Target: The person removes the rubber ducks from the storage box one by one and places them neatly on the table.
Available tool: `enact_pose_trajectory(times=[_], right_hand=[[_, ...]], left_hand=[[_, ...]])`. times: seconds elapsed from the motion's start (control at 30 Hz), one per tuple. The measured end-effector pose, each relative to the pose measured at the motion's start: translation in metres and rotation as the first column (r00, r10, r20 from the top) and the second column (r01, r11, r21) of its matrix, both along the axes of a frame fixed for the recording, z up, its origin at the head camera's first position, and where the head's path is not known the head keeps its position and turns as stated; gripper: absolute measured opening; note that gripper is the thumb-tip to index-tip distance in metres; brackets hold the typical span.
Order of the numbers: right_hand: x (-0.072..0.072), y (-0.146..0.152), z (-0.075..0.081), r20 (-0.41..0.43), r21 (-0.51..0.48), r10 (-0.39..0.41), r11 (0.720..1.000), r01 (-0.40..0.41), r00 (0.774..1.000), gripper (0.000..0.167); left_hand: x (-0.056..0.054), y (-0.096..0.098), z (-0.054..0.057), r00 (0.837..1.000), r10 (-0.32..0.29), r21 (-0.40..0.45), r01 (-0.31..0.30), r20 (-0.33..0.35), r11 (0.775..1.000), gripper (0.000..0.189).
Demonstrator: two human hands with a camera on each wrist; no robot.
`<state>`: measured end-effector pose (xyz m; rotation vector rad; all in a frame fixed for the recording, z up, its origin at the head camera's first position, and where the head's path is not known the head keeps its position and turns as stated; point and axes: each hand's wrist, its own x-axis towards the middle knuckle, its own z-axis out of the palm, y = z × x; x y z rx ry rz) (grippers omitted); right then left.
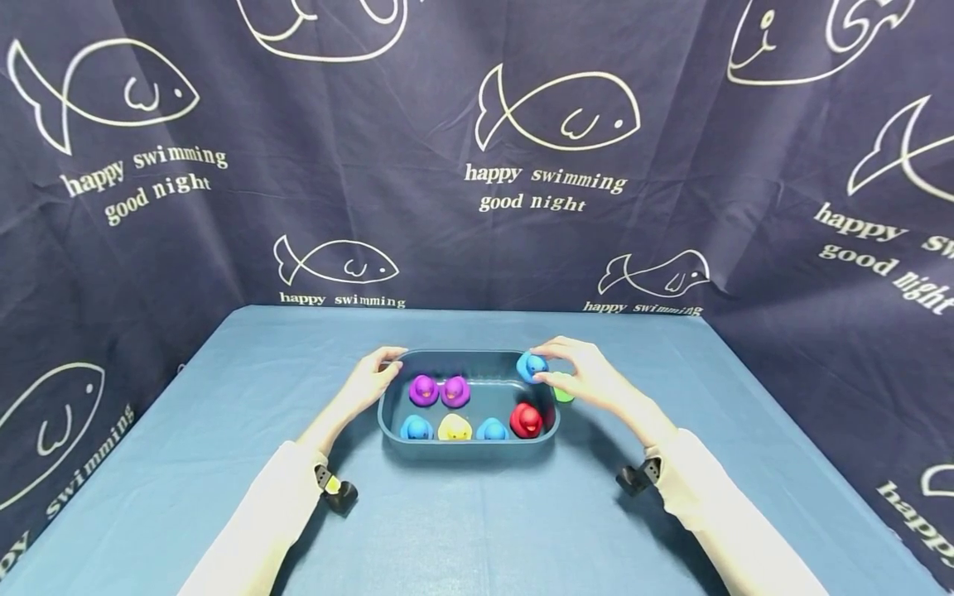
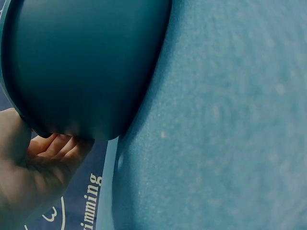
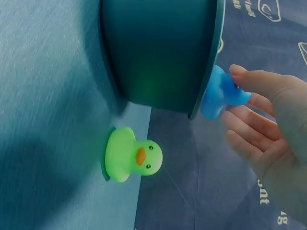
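My left hand [image 1: 368,378] holds the dark teal tub [image 1: 469,449] by its back left corner, with the thumb at the rim and the other fingers against the outer wall. At the back right corner, my right hand [image 1: 589,374] pinches a blue rubber duck [image 1: 532,367] between thumb and fingers, level with the rim. Two purple ducks [image 1: 440,391] sit in the tub's back half. Along its front side stand a blue duck [image 1: 416,428], a yellow duck [image 1: 455,428], another blue duck [image 1: 492,430] and a red duck [image 1: 526,420].
A green duck [image 3: 132,154] sits on the blue cloth-covered table [image 1: 477,530], just outside the tub's right end; my right hand partly hides it in the head view. Behind the table hangs a dark curtain [image 1: 447,165] with fish drawings and lettering.
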<state>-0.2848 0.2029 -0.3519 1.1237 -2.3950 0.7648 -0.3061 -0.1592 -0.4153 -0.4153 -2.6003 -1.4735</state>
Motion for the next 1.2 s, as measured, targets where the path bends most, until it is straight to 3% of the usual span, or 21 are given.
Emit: enact_pose_trajectory(times=[0.63, 1.2], right_hand=[[-0.003, 0.025, -0.005, -0.019, -0.018, -0.083, 0.996, 0.082, 0.996, 0.035], [-0.009, 0.058, -0.021, -0.042, -0.032, -0.138, 0.990, 0.137, 0.989, 0.034]], left_hand=[[0.000, 0.002, -0.001, 1.000, -0.012, 0.016, 0.012, -0.014, 1.000, 0.032], [0.001, 0.001, 0.001, 1.000, -0.021, 0.020, 0.020, 0.007, 1.000, 0.033]])
